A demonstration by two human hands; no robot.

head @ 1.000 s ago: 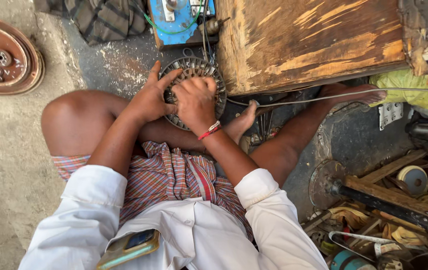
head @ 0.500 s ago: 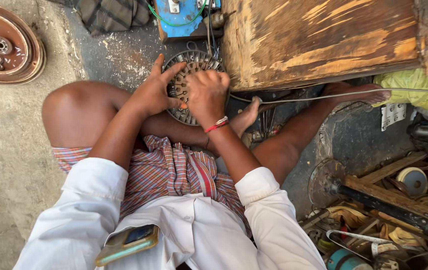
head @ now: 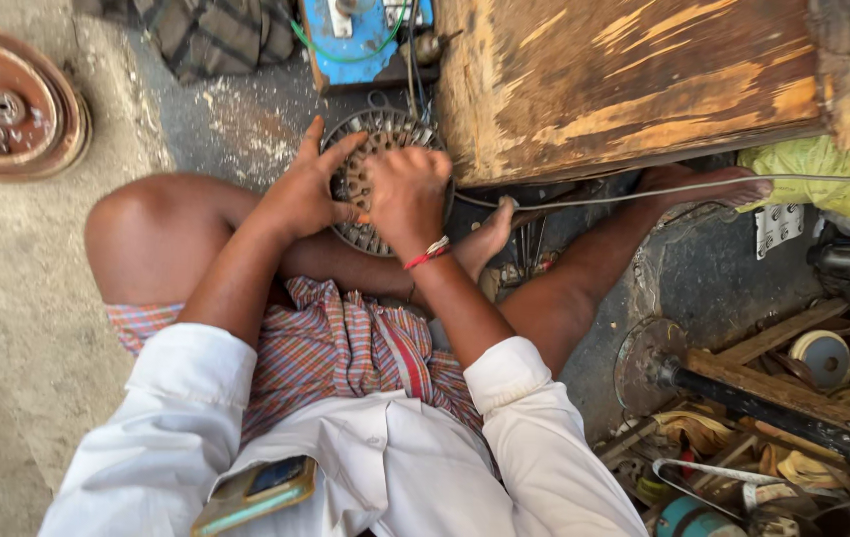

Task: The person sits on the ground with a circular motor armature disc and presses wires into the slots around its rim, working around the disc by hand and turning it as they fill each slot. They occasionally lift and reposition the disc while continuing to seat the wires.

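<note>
Beyond the hands, to the right: large worn wooden box (head: 634, 85), scuffed yellow and brown, its near edge just beside the right hand. Beyond the hands, further off: blue machine (head: 360, 35) with green wire, beside a dark checked cloth (head: 201, 35). Far left of the hands: rusty round metal dish (head: 7, 104) on the concrete floor. Under both hands: round slotted metal disc (head: 377, 134), set on the ground between the knees. Left hand (head: 304, 194): fingers spread, palm pressed on the disc's left side. Right hand (head: 407, 194): curled over the disc's middle, red thread at the wrist; whether it pinches anything cannot be told. Right of the hands, nearer: heap of tools, with a tape roll (head: 823, 356).
</note>
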